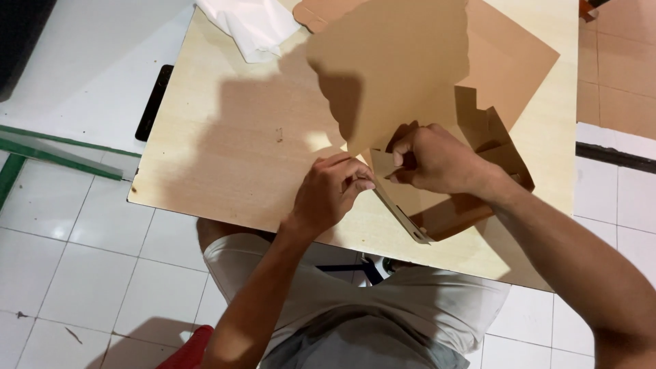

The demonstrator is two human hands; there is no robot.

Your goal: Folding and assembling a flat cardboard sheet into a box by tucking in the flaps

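Head view, looking down on a light wooden table (225,157). A flat brown cardboard box blank (424,75) lies on the right half of the table, its large lid panel raised and tilted toward the far side, throwing a shadow to the left.

Left hand (331,191): fingers curled, thumb and forefinger pinched on the near-left corner of the cardboard, at the upright side wall (403,219). Right hand (437,160): closed in a loose fist, fingertips gripping a small cardboard flap (384,164) just beside the left hand. The two hands are near each other, almost touching, at the middle of the near edge of the blank.

A white cloth (249,24) lies at the far-left corner of the table, well apart from the hands. A black flat object (154,102) sits on the white tiled floor (75,225) just beside the table's left edge. A green strip (55,154) lies on the floor further left. The person's pale shorts (355,301) show at the near side.
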